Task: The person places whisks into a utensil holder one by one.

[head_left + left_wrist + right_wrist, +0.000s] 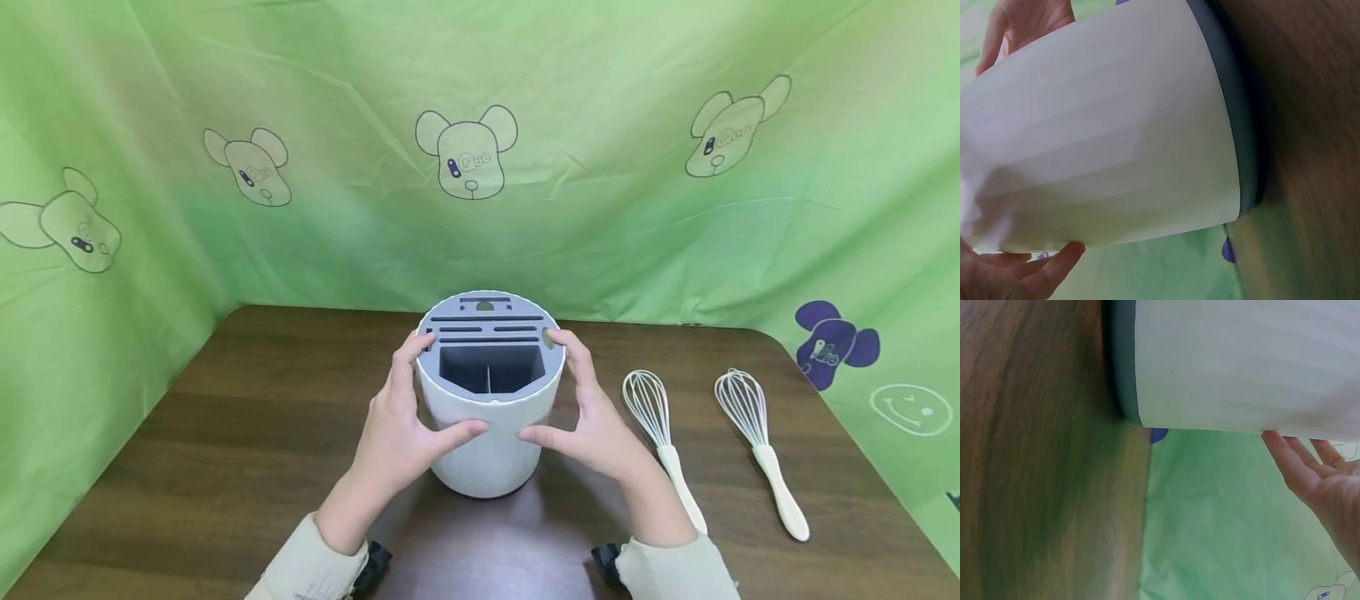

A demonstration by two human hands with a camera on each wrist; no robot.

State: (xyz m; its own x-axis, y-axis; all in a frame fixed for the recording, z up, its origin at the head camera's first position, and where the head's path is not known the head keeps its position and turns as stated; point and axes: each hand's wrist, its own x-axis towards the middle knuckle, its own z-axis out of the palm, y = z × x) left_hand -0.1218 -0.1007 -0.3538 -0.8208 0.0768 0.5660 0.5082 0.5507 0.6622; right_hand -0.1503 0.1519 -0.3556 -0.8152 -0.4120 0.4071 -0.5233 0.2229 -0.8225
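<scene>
We see holder (482, 462) stand upright: left hand (393, 429) grips its left side, right hand (596, 423) its right, equally near.

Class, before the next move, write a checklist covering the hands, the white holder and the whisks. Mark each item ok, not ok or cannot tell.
1. Left hand gripping the white holder: ok.
2. Right hand gripping its opposite side: ok.
3. Holder upright: ok.
4. No utensil sticking out of the front compartments: ok.
5. Outer whisk lying apart from the holder: ok.
6. Inner whisk free of the right forearm: cannot tell; they overlap or nearly meet in view.
</scene>
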